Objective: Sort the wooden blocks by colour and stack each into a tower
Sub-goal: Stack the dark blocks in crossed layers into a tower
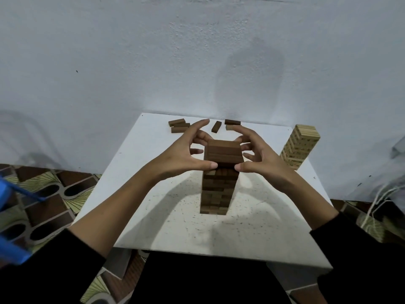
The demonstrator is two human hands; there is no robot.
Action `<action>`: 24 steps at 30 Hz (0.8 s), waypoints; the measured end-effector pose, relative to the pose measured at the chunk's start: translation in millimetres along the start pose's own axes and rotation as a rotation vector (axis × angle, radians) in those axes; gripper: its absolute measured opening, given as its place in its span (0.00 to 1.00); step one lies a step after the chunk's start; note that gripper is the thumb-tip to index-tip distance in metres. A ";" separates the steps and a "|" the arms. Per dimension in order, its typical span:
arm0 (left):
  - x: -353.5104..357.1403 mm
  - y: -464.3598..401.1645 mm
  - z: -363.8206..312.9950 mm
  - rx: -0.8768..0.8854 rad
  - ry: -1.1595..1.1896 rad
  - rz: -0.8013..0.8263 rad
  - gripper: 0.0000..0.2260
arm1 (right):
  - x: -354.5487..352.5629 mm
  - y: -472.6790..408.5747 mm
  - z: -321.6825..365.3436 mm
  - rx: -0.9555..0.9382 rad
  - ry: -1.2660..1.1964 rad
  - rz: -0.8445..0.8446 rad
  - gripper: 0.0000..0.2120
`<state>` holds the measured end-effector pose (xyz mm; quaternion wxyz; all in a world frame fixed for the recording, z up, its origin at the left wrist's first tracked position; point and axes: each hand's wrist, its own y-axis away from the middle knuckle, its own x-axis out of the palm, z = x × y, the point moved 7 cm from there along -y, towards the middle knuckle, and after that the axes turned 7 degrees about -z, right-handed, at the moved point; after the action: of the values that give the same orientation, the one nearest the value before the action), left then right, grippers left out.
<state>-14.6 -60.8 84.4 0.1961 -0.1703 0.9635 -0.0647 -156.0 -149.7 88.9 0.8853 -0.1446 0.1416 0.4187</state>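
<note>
Both hands (186, 153) cupping dark tower (221, 172), white table (153, 205)

Dark tower (220, 189) & pale tower (300, 145): matt wood; table (157, 207): matt white, speckled.

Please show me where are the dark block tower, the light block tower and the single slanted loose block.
dark block tower (220, 189): head view, on its front face.
light block tower (301, 145): head view, on its side.
slanted loose block (216, 126): head view, on its top face.

Two bare forearms — black sleeves (72, 255) pushed up — no rings or watch visible.
</note>
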 end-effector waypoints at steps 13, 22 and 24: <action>6.7 3.0 2.2 0.003 -0.057 0.041 0.47 | 3.2 2.4 4.2 -0.066 0.169 0.069 0.45; 9.9 3.1 1.2 0.026 -0.073 0.022 0.47 | 6.5 0.4 3.1 -0.102 0.232 0.041 0.44; 10.1 2.9 1.9 0.029 -0.070 0.021 0.46 | 6.8 0.5 3.2 -0.105 0.238 0.043 0.43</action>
<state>-23.5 -61.7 78.6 0.2329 -0.1594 0.9567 -0.0708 -151.9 -143.5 89.3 0.8444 -0.2365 0.2264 0.4241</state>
